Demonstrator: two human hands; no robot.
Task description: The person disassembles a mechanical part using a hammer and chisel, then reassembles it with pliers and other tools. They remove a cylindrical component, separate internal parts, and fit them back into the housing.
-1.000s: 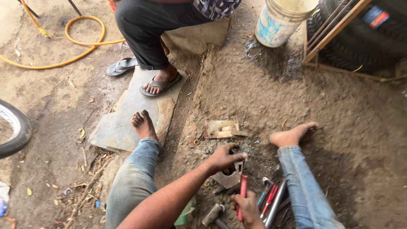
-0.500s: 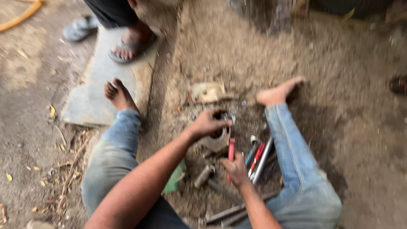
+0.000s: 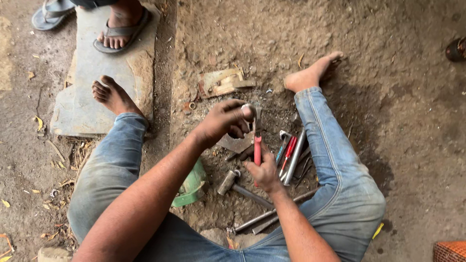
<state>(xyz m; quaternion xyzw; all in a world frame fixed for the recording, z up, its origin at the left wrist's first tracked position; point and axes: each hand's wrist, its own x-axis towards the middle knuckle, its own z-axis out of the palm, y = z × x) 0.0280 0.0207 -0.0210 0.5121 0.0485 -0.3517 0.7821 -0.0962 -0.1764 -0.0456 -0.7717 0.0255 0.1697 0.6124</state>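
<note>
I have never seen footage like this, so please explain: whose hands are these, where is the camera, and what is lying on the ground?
There is no machine here. A person sits on bare dirt with legs spread, and the one camera is worn on their head, looking down. The right hand grips the red handle of a screwdriver, held upright. The left hand pinches something small at its top end; what it is cannot be made out. Between the legs lie more tools: a hammer, a metal tube, a red-handled tool and some rods. A green object lies by the left thigh. At the top, another person's sandalled foot rests on a stone slab.
</note>
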